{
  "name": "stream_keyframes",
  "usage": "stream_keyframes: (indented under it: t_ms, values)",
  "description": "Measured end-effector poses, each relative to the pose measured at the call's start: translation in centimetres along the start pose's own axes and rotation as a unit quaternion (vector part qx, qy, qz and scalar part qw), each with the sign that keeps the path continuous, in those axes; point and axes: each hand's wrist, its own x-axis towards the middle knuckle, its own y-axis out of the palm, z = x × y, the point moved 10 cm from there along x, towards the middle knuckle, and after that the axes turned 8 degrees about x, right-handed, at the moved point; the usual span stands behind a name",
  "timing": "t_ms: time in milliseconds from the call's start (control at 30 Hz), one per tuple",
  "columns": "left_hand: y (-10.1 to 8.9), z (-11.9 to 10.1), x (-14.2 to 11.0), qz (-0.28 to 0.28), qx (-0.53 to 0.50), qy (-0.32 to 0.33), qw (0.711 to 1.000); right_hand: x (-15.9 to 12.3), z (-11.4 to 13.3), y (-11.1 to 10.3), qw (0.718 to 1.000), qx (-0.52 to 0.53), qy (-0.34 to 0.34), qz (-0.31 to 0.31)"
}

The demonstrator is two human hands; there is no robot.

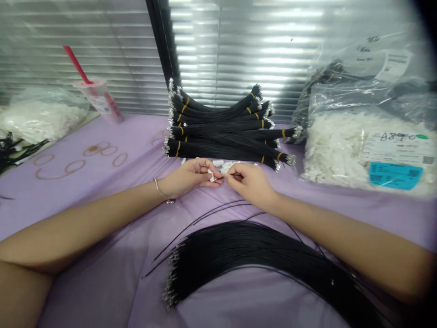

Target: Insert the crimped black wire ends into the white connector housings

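Observation:
Between thumb and fingers, my left hand (196,173) pinches a small white connector housing (210,175). Close on its right, my right hand (251,182) grips a thin black wire (220,178), whose end points at the housing; whether the tip sits inside it is too small to tell. Several more white housings (225,166) lie on the cloth just behind my fingers. Nearer to me, a thick fan of loose black wires (252,246) with silvery crimped ends curves under my right forearm. A few single wires (205,213) lie apart from it.
Tied bundles of black wires (221,130) are stacked at the back. A clear bag of white housings (334,150) stands right. On the left are rubber bands (73,166), a cup with a red straw (100,100) and another bag (41,116). Purple cloth (102,278) covers the table.

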Motion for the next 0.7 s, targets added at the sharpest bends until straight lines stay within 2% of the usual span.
stream_keyframes:
  t_ms: [700]
  values:
    - [-0.02, -0.07, -0.03, -0.004, 0.009, -0.003, 1.000, -0.13, 0.02, -0.15, 1.000, 0.014, -0.002, -0.006]
